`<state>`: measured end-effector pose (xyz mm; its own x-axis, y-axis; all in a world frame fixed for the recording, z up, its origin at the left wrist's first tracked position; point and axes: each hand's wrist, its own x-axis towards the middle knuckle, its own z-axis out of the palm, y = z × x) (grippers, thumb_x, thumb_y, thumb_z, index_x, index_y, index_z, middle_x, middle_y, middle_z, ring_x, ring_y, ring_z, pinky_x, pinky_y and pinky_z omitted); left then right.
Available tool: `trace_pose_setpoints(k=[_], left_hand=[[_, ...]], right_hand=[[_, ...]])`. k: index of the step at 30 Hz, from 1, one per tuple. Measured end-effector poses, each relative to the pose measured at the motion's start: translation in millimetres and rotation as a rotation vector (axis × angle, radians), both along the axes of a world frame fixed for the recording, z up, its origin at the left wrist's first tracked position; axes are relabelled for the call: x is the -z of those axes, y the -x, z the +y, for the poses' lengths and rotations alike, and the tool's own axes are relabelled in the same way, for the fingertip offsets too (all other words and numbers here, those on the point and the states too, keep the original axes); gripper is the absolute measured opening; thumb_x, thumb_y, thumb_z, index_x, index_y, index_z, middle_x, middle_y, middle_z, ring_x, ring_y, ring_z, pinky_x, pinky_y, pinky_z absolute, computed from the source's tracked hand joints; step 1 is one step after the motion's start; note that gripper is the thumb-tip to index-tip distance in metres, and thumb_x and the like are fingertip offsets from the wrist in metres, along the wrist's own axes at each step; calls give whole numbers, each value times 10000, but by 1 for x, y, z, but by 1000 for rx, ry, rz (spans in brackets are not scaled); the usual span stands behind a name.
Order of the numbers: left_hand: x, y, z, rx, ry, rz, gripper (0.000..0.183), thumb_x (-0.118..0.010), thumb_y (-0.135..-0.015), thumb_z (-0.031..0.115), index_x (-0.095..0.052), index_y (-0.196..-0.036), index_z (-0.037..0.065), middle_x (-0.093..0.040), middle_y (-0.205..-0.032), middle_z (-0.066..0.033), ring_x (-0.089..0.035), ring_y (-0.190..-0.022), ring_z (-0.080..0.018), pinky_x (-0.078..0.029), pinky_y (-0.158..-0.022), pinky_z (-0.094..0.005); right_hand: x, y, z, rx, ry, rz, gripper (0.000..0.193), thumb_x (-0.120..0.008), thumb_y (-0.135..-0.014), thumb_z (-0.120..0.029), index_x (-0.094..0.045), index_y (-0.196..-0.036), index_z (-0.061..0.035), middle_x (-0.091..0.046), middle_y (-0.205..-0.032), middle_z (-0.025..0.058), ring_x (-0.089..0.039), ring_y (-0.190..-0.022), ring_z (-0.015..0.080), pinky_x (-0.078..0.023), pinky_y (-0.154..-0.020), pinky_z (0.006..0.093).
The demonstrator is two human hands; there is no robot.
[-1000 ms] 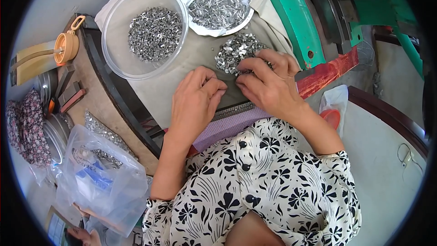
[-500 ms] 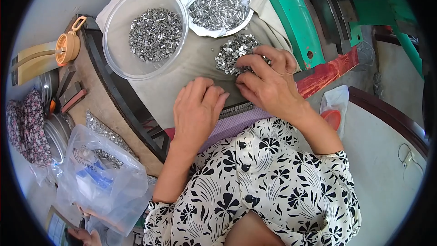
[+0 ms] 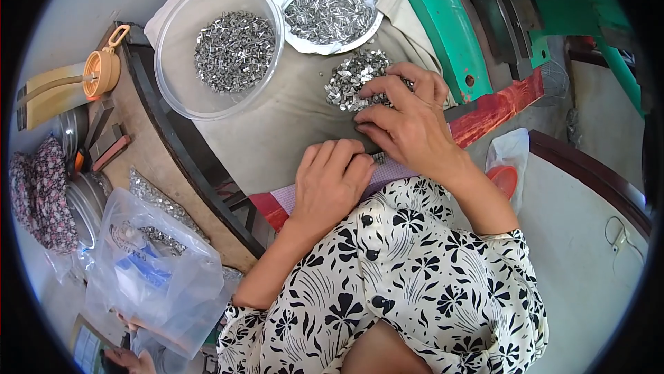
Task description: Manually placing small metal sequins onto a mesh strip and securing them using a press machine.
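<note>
Nearest, lower centre of frame: left hand [image 3: 332, 184] laid palm-down, fingers curled together over a narrow strip [image 3: 377, 160] at the near edge of the cloth-covered surface [image 3: 277, 125]; whether anything is pinched beneath cannot be told. Just beyond, centre right: right hand [image 3: 408, 115] arched, fingertips bent down onto the loose pile of small metal pieces [image 3: 353, 80], touching its near side; an actual pinch not visible.

Handling, as judged: pieces tiny, light, rigid, shiny, likely slick and possibly sharp-edged. Prone to scatter or roll if swept. Best taken singly between thumb and forefinger tips, or raked together in small groups against the cloth, which should damp sliding.

Farther, upper left: clear plastic bowl [image 3: 173, 63] holding more grey metal pieces. Upper centre: second round bowl [image 3: 373, 1] lined with plastic, filled with slender metal bits. Far right: green machine frame [image 3: 436, 35]. Lower left: clear plastic bag [image 3: 152, 270].
</note>
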<state>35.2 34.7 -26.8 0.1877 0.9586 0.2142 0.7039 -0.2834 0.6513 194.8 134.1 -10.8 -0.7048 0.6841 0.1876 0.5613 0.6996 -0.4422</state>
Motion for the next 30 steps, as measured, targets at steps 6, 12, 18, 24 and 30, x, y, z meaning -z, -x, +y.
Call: trace_pose_setpoints(k=[6, 12, 18, 24, 30], left_hand=[[-1, 3, -2, -10, 56, -41, 246, -803, -727, 147, -661, -918, 89, -602, -955, -44, -584, -831, -248, -418, -711, -367], [-8, 17, -14, -96, 97, -52, 296, -820, -706, 131, -654, -947, 83, -608, -974, -53, -590, -852, -255, -420, -727, -372], [-7, 28, -24, -116, 96, -52, 243, -784, -734, 120, -668, -945, 88, -603, -979, -35, -580, -876, -248, -424, -775, -376], [-6, 27, -26, -104, 90, -26, 224, -772, -746, 102, -675, -948, 88, -606, -971, -26, -578, -869, -243, -429, -782, -372], [-4, 22, -22, -103, 87, -42, 209, -761, -758, 104, -676, -948, 85, -608, -972, -28, -579, -870, -242, -432, -788, -373]], right_hand=[[2, -1, -9, 10, -131, -24, 143, -803, -702, -180, -735, -827, -169, -633, -1113, -59, -488, -1176, 259, -297, -949, 423], [1, 0, -6, 49, -58, 19, 144, -803, -704, -180, -728, -826, -166, -631, -1109, -52, -492, -1169, 263, -298, -945, 429], [0, 4, -6, 45, -94, -19, 144, -774, -701, -153, -690, -815, -127, -610, -1091, -24, -489, -1181, 263, -301, -974, 443], [0, 6, -7, 62, -73, -1, 125, -765, -708, -156, -690, -803, -125, -613, -1094, -28, -492, -1181, 251, -296, -985, 437], [-1, 6, -6, 41, -110, -30, 121, -765, -708, -159, -694, -798, -120, -614, -1105, -26, -486, -1194, 250, -280, -999, 435]])
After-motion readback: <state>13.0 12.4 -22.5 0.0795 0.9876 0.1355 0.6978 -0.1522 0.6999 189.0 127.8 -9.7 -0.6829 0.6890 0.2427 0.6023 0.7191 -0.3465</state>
